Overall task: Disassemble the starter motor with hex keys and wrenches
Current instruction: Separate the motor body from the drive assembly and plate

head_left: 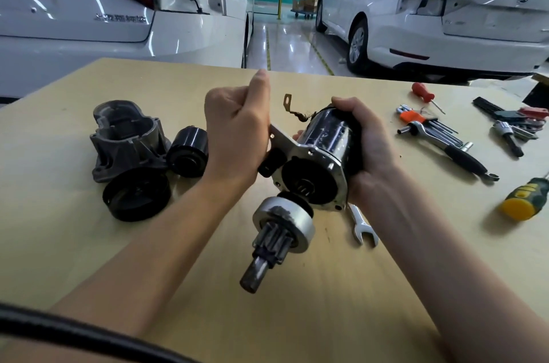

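Workbench (341,303): housing (124,140), wrench (364,227), screwdriver (524,199).

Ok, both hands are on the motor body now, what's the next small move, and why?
Probably slide the pinion shaft out toward you: the right hand grips the motor body, the left hand holds the silver plate, and the shaft already hangs out of it.

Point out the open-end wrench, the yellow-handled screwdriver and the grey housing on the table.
open-end wrench (363,228): head view, on its forked jaw end.
yellow-handled screwdriver (524,198): head view, on the middle of its handle.
grey housing (124,140): head view, on its ribbed outer wall.
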Motion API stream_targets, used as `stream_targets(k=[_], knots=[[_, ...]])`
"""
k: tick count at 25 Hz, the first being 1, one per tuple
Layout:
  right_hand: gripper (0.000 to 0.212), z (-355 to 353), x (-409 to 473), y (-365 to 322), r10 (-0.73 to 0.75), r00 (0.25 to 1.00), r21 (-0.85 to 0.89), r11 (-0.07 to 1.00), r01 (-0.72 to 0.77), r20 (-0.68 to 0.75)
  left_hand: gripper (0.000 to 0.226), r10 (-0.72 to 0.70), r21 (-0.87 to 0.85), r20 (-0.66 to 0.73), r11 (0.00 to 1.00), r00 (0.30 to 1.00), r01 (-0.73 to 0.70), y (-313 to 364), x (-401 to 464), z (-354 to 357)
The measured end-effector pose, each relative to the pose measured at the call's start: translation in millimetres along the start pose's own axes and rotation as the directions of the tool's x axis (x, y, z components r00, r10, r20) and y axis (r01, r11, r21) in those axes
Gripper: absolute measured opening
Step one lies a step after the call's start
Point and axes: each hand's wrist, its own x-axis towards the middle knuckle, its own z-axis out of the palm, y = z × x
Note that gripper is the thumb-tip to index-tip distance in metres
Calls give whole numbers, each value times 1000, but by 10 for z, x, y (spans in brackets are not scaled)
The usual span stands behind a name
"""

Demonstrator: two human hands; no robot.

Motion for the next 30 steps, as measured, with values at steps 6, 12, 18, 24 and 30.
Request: stream_targets(k=[6, 12, 18, 24, 30], knots=[[30, 7, -26, -21, -58, 998, 62, 996, 58, -7, 56, -98, 35, 147, 995, 984, 94, -57, 84, -95], [39, -16, -120, -170, -171, 983, 158, 971, 179, -65, 87, -467, 321, 549, 884, 694, 340, 0, 90, -270], [14, 49, -238, -155, -367, 922, 14, 930, 368, 121, 100, -516, 167, 547, 839, 659, 518, -80, -22, -252], [37, 193, -434, -73, -595, 678, -17, 747, 665, 432, 112, -138, -37, 562, 981, 816, 192, -59, 4, -350], [60, 210, -512, -41, -658, 555, -52, 620, 783, 509, 78, -168, -155, 512, 946, 842, 284, 4, 19, -283]])
